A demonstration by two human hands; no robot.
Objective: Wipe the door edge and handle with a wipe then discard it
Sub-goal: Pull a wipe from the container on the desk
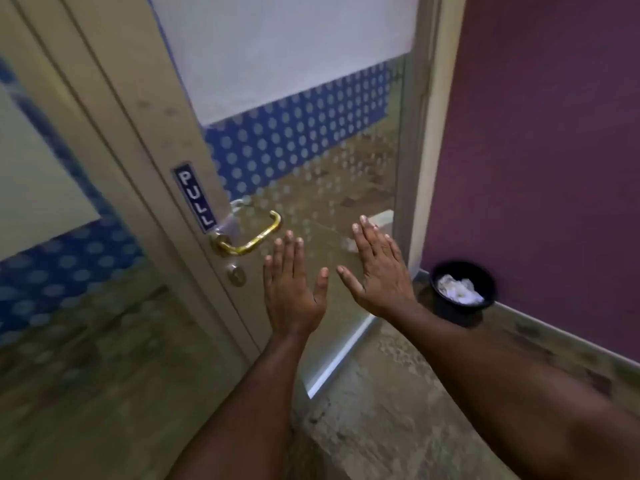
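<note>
A glass door with a pale frame [152, 109] stands ahead, its brass handle [254, 239] below a blue PULL sign [195, 197]. My left hand [292, 285] is held out flat with straight fingers, just right of and below the handle, holding nothing. My right hand [379, 268] is stretched out flat beside it in front of the glass, also holding nothing. A crumpled white wipe [459, 289] lies inside a small black bin [462, 289] on the floor at the right.
A purple wall [540, 133] rises on the right with a skirting strip at its foot. A round lock [236, 276] sits under the handle. Blue dotted film covers the glass [294, 133]. The floor is speckled stone.
</note>
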